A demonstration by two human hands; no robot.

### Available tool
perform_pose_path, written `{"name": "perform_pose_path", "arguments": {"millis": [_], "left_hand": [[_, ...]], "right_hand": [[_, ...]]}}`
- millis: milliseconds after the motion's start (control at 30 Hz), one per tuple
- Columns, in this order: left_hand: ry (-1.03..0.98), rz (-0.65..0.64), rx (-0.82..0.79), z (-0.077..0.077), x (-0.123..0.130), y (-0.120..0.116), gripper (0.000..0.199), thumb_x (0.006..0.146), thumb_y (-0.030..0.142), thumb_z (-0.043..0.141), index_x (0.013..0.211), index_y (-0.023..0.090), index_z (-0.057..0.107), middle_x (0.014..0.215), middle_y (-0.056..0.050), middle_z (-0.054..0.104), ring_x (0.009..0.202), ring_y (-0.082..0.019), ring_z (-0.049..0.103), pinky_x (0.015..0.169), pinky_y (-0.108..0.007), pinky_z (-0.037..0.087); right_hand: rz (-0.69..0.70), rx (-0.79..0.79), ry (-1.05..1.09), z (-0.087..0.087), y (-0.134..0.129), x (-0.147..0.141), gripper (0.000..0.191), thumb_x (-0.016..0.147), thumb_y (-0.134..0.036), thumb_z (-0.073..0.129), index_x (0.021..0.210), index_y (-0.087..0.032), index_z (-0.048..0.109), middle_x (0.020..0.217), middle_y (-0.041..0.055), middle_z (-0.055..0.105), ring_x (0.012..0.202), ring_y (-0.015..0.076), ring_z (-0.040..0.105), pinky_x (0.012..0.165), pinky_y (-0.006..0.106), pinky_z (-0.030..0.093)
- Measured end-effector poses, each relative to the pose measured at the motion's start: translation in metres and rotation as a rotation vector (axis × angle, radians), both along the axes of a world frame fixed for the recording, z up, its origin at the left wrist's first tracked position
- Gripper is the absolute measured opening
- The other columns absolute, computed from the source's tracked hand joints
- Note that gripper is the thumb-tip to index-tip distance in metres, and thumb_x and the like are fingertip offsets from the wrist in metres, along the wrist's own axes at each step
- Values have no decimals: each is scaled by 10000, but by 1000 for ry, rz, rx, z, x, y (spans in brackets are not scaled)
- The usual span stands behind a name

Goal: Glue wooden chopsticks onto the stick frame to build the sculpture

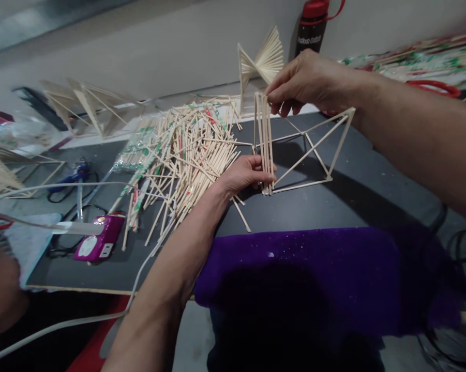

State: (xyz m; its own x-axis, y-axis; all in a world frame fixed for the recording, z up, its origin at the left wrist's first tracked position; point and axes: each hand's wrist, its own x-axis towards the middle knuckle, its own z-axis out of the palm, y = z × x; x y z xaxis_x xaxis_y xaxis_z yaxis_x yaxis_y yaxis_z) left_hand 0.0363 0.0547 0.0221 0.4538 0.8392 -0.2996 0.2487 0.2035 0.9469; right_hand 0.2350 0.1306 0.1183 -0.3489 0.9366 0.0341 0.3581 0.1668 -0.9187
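A frame of glued wooden chopsticks (340,144) stands on the dark table, with crossed sticks on its right side. At its left end several upright chopsticks (264,134) stand close together in a row. My left hand (248,173) is closed round the lower ends of these uprights, thumb in front. My right hand (297,85) pinches at the top of the same row from the right. Its fingertips partly cover the stick ends there. Left of the frame lies a loose pile of chopsticks (194,160), some with printed wrappers.
Behind stands a twisted stick model (271,51) near a dark bottle with a red lid (312,26). A magenta power strip (101,237), a white cable (143,271) and a blue glue gun (72,181) lie left. Purple cloth (302,253) covers the front edge. Another person's arm (0,289) shows at left.
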Motion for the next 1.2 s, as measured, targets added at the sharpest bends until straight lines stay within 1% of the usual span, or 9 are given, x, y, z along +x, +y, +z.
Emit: {"name": "perform_pose_path", "arguments": {"millis": [267, 433, 533, 700, 800, 900, 1000, 1100, 1200], "left_hand": [[6, 0, -26, 1, -1, 1, 299, 669, 228, 837, 917, 147, 691, 772, -10, 725, 608, -85, 624, 513, -223, 366], [42, -50, -32, 5, -8, 3, 294, 662, 227, 840, 906, 149, 696, 782, -16, 735, 600, -79, 628, 505, -212, 365], [54, -99, -58, 9, -14, 5, 293, 646, 215, 848, 891, 151, 701, 760, -7, 734, 574, -68, 621, 484, -198, 346], [64, -165, -96, 13, -21, 6, 290, 624, 208, 850, 875, 151, 717, 766, -15, 756, 609, -80, 669, 472, -173, 354], [41, -194, -122, 12, -24, 8, 300, 591, 200, 856, 856, 149, 725, 755, -13, 757, 601, -94, 683, 474, -176, 367], [1, -237, -140, 10, -24, 8, 281, 577, 188, 865, 818, 155, 724, 722, -10, 751, 580, -98, 677, 483, -177, 372], [-30, -286, -130, 9, -23, 6, 249, 583, 184, 869, 789, 159, 730, 720, -25, 757, 566, -104, 671, 475, -177, 368], [-42, -281, -101, 11, -22, 5, 238, 554, 163, 872, 747, 154, 733, 673, -25, 737, 537, -110, 653, 461, -180, 357], [-55, -255, -90, 13, -21, 3, 230, 541, 145, 871, 730, 155, 741, 656, -32, 731, 543, -124, 651, 470, -190, 362]], "right_hand": [[24, 21, -7, 1, 3, 1, 172, 803, 59, 626, 778, -80, 724, 554, -32, 629, 445, 53, 537, 372, 138, 385], [8, 53, -7, 0, 0, 5, 208, 771, 85, 606, 715, -90, 703, 515, -42, 605, 423, 48, 506, 372, 141, 375], [-1, 61, -8, -2, -6, 9, 231, 767, 91, 610, 678, -106, 691, 508, -43, 593, 425, 39, 497, 380, 131, 361], [-41, 106, -21, -1, -24, 17, 229, 773, 69, 619, 685, -123, 708, 524, -27, 592, 444, 47, 511, 379, 135, 352], [-69, 119, -48, 2, -35, 20, 192, 803, 21, 666, 701, -134, 715, 559, -8, 614, 441, 50, 512, 383, 145, 355], [-61, 122, -50, 3, -41, 23, 131, 806, -41, 745, 729, -141, 709, 618, 14, 634, 438, 50, 511, 381, 159, 342], [-47, 127, -75, 3, -45, 26, 92, 831, -69, 744, 778, -135, 710, 658, 39, 642, 468, 63, 524, 397, 179, 349], [-64, 133, -106, 2, -51, 27, 98, 873, -75, 693, 797, -136, 702, 682, 50, 649, 489, 68, 516, 415, 196, 350], [-105, 113, -123, 3, -58, 24, 143, 888, -82, 665, 760, -145, 677, 647, 28, 618, 471, 55, 482, 406, 193, 318]]}}
